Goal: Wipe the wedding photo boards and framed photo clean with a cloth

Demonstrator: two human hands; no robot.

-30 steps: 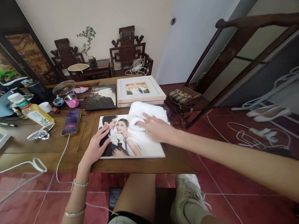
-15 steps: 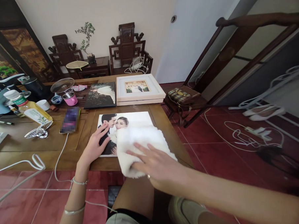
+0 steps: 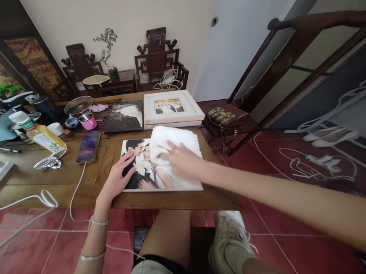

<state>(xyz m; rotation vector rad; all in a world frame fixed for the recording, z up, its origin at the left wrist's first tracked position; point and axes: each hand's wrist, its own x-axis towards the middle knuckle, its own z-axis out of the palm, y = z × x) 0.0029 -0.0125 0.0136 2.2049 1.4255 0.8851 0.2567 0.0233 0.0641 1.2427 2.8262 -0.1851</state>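
Note:
A large unframed wedding photo print (image 3: 145, 175) lies flat near the front edge of the wooden table (image 3: 56, 176). My left hand (image 3: 117, 178) rests on the print's left edge, fingers spread and flat, pinning it down. My right hand (image 3: 182, 159) presses a white fluffy towel (image 3: 170, 142) against the print's upper right part, fingers laid over the cloth. The towel covers the print's far right corner.
Behind the print lie a dark photo canvas (image 3: 125, 116) and a white framed photo (image 3: 171, 108). A phone (image 3: 88, 146) on a white cable, a pink cup (image 3: 88, 120), a small fan (image 3: 78, 105) and bottles (image 3: 37, 134) crowd the left. A handbag (image 3: 224, 116) sits on a stool at right.
My right hand with the towel swept down to the print's near edge, then back up to its far right part. The left hand stayed on the print's left edge.

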